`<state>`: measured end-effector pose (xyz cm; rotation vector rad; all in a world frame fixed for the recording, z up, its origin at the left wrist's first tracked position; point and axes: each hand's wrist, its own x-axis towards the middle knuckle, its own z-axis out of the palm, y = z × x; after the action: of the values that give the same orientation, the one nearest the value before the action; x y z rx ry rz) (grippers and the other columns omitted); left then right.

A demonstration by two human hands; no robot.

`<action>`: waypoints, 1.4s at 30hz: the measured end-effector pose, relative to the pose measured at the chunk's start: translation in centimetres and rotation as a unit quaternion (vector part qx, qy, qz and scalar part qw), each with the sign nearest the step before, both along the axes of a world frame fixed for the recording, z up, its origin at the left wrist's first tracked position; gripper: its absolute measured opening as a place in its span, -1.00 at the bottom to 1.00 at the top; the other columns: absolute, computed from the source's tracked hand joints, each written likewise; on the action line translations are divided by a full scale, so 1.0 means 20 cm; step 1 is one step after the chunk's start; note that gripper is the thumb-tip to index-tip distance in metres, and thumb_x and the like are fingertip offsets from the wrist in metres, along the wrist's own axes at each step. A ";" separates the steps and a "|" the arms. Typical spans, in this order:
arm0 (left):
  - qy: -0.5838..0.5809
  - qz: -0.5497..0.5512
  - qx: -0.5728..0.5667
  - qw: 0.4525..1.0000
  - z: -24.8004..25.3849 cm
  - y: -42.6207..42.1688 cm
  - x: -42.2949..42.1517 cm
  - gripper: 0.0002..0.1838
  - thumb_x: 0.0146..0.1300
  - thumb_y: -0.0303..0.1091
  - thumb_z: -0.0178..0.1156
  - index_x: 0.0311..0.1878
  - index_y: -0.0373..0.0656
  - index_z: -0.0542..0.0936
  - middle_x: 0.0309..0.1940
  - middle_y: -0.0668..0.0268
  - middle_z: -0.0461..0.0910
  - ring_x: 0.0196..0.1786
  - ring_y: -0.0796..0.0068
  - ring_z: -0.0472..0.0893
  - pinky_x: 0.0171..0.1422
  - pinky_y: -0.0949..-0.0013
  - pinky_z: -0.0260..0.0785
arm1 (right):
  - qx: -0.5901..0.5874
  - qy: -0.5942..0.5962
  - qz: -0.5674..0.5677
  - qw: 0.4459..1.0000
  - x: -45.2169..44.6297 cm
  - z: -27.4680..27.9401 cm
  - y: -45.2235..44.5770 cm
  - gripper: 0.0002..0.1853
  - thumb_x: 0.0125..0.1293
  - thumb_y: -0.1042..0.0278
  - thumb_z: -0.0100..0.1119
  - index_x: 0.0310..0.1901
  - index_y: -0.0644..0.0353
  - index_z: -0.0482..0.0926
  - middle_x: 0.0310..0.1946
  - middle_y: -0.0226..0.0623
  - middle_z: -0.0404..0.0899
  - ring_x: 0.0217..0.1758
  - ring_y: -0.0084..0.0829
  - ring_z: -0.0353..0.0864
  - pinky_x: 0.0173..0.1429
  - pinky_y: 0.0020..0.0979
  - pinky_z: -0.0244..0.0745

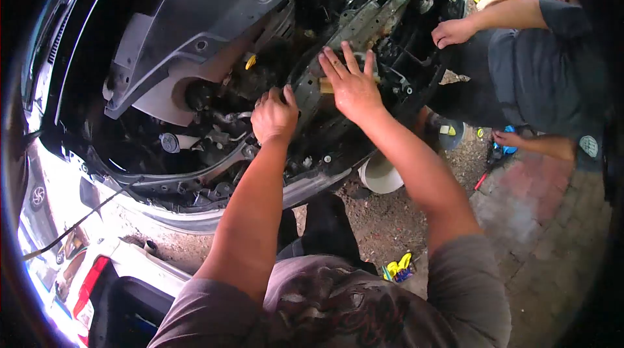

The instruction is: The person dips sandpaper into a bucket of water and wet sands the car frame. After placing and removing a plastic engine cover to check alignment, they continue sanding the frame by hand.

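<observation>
My left hand (274, 116) is at the front of a car's open engine bay, its fingers curled and closed. What they grip, if anything, is hidden; a metal pipe end (238, 116) lies just left of the knuckles. My right hand (354, 88) rests with fingers spread on the long metal radiator support bar (383, 6), holding nothing. Under its palm edge shows a small yellowish piece (326, 85). Between the hands and the hood side, a yellow dipstick handle (250, 62) and a grey round cap (170, 142) stand among the engine parts.
A co-worker in dark clothes (543, 75) crouches at the right, one hand (454, 32) at the car's edge, the other near a blue tool (504, 146). A white bucket (381, 175) and yellow gloves (399, 267) are on the ground. A white car part with red light (91, 289) lies lower left.
</observation>
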<state>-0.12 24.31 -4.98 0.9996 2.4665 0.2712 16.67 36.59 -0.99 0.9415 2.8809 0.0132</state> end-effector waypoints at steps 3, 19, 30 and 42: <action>-0.005 0.008 0.010 1.000 0.02 0.01 -0.02 -0.46 0.63 0.14 0.03 -0.01 -0.17 0.75 0.03 0.00 0.79 0.13 -0.11 0.75 0.26 -0.09 0.59 | -0.025 -0.026 -0.004 0.999 -0.06 -0.04 -0.13 -0.26 0.48 0.31 0.12 0.68 0.14 0.29 0.75 -0.27 0.21 0.85 -0.02 0.02 0.68 0.61 -0.10; 0.000 0.012 0.057 0.998 -0.02 -0.01 0.00 -0.51 0.64 0.12 0.04 0.06 -0.12 0.70 -0.03 -0.05 0.79 0.08 -0.15 0.76 0.20 -0.10 0.61 | 0.011 0.045 0.154 0.987 -0.10 -0.06 0.03 -0.55 0.39 0.33 0.21 0.30 0.08 0.66 0.38 -0.32 0.62 0.60 -0.20 0.43 0.66 0.38 0.11; 0.007 0.009 0.038 0.999 -0.01 -0.01 0.00 -0.49 0.64 0.14 0.04 0.01 -0.14 0.69 -0.03 0.00 0.80 0.09 -0.12 0.75 0.22 -0.10 0.60 | 0.070 -0.028 0.155 0.985 -0.06 -0.06 0.26 -0.53 0.42 0.31 0.16 0.34 0.03 0.66 0.35 -0.36 0.62 0.52 -0.24 0.47 0.68 0.37 0.07; -0.003 0.022 0.021 1.000 0.01 0.00 0.01 -0.47 0.64 0.16 0.02 0.12 -0.11 0.72 0.03 -0.05 0.79 0.14 -0.16 0.75 0.26 -0.14 0.58 | 0.070 -0.055 0.010 0.996 0.03 -0.13 -0.15 -0.37 0.53 0.25 0.00 0.57 0.31 0.44 0.65 -0.04 0.37 0.83 0.09 0.04 0.62 0.70 -0.10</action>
<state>0.10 24.38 -4.86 0.9604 2.4900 0.3415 17.24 33.61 -3.62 0.9049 2.8177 0.2632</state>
